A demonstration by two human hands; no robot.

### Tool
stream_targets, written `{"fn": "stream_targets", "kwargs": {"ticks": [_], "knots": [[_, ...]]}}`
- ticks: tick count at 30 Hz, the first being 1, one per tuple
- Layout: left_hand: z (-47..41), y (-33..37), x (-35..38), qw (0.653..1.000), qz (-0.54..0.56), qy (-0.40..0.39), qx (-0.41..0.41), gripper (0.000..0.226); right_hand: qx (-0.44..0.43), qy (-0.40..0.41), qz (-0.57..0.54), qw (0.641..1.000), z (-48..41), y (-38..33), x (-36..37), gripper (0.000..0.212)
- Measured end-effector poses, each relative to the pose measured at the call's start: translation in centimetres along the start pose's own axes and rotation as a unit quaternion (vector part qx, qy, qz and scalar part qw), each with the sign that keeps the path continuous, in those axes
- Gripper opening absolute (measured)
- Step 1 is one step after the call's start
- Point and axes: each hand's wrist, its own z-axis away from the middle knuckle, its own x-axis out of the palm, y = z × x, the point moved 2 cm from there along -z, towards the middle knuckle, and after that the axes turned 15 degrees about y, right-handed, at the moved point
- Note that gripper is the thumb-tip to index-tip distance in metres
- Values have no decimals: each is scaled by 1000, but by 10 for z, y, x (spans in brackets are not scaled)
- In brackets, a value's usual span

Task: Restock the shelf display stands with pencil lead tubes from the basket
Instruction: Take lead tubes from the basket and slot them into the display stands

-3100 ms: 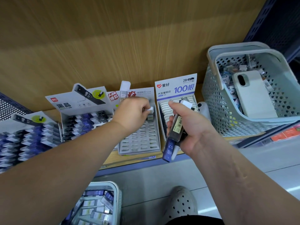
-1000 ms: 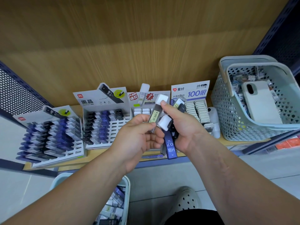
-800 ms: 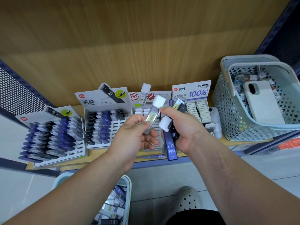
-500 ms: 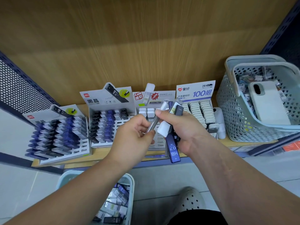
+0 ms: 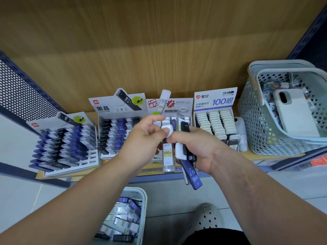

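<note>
Looking down from the head camera, I see the left hand pinching the white cap of a clear plastic lead tube with a yellow "100" label between thumb and curled fingers. The tube hangs upright between both hands, in front of the middle grey cardboard display stand. The right hand is wrapped round a bundle of lead tubes, its thumb tip lying against the clear tube just under the cap. A dark blue tube marked HB 0.7 sticks out below the fist.

On the pale wooden shelf stand two white stands of blue and black tubes at the left. A blue-and-white "100" stand packed with pale caps is on the right of the middle one. Farther right sits a grey-green perforated plastic basket holding a phone in a pale case. Below the shelf, a second pale basket on the floor holds loose tubes, beside a white perforated shoe.
</note>
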Motion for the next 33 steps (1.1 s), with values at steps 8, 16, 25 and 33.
{"fn": "stream_targets", "kwargs": {"ticks": [8, 16, 25, 33], "knots": [[-30, 6, -29, 998, -16, 48, 34, 13, 71, 62, -77, 993, -8, 2, -9, 11], [-52, -26, -32, 930, -304, 66, 198, 14, 63, 127, -106, 984, -17, 1, -21, 16], [-73, -45, -13, 836, -401, 16, 375, 4, 70, 138, -151, 976, -24, 2, -31, 15], [-85, -37, -13, 845, -396, 7, 359, 4, 67, 129, -141, 979, -26, 1, -30, 15]]}}
